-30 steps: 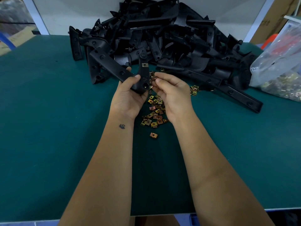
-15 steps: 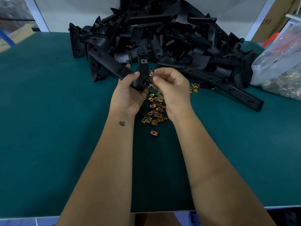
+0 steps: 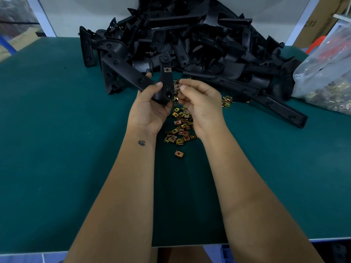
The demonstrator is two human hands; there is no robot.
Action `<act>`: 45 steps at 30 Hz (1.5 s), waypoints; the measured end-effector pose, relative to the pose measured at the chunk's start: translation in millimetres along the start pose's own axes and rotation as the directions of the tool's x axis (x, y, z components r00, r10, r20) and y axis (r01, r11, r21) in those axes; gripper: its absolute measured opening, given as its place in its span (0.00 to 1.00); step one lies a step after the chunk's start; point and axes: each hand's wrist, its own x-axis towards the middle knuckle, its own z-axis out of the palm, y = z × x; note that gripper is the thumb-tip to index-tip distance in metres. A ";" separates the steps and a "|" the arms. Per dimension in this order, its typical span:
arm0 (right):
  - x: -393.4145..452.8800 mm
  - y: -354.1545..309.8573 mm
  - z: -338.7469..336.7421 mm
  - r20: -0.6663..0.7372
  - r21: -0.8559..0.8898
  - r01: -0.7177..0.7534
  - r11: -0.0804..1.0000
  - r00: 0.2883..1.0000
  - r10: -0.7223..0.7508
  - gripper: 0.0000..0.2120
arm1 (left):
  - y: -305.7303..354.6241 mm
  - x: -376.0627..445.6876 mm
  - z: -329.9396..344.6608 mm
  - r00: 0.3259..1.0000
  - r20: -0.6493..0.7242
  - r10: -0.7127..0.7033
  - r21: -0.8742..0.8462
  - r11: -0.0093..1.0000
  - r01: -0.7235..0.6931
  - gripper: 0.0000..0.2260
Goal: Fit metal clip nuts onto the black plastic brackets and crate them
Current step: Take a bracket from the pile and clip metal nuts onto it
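While the left hand (image 3: 150, 109) grips the bracket (image 3: 164, 86), a second nut arrives.
The right hand (image 3: 197, 103) now pinches a clip nut (image 3: 177, 86) against the bracket's right edge.

This looks like a workshop where parts get put together: a green desk (image 3: 57, 149) with a big pile of black plastic brackets (image 3: 190, 38), loose metal clip nuts (image 3: 180, 130), a bag of more nuts (image 3: 326, 82) and cardboard boxes (image 3: 322, 19).

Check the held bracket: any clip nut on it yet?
One on. A clip nut sits on the upper arm of the bracket the left hand holds; the right hand pinches another nut beside it.
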 end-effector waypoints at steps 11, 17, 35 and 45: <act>-2.4 -0.3 2.7 0.025 0.060 -0.050 0.997 0.999 0.048 0.07 | 0.9 -1.2 -0.6 0.999 0.045 -0.010 -0.007 1.000 0.010 0.14; -2.4 -1.7 2.0 0.014 0.106 -0.074 0.992 0.997 0.073 0.07 | 0.6 -2.2 -1.2 0.994 0.106 -0.020 0.005 1.000 0.019 0.18; -4.1 3.9 9.1 -0.023 0.003 0.027 1.000 0.999 -0.027 0.10 | -1.3 -0.6 -4.2 0.991 0.134 0.007 0.100 0.995 -0.020 0.20; -4.7 5.7 8.6 -0.033 -0.116 0.116 0.986 0.992 -0.121 0.13 | -1.5 -0.5 -6.3 0.995 0.089 -0.038 0.119 0.993 0.027 0.11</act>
